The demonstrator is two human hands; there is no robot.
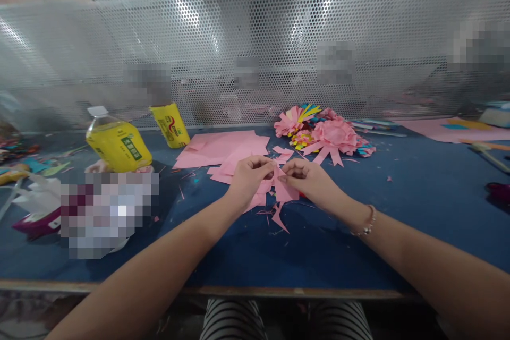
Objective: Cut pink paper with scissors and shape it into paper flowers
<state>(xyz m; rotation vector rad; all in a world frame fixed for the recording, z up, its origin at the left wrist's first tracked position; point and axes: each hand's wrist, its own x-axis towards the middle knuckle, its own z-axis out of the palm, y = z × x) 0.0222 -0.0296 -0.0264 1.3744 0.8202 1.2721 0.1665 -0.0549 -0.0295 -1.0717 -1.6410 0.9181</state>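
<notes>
Both hands meet over the middle of a blue table, pinching one small piece of pink paper [283,187] between them. My left hand [252,174] is closed on its upper left edge, thumb against fingertips. My right hand [306,176] grips the right side of the same piece, and a bracelet circles that wrist. Under and behind my left hand lie pink paper sheets [223,147] in a loose pile. Pink scraps and thin offcuts [280,219] are scattered just below the hands. Beyond my right hand sit pink paper flowers [332,137] with yellow and blue strips.
At left stand a bottle of yellow liquid [119,143] and a yellow packet [171,125]. A purple-and-white object [37,223] lies beside a blurred-out item. A perforated metal screen [223,37] runs along the back. Pink sheets [450,130] and a stick-like tool [488,155] are at right.
</notes>
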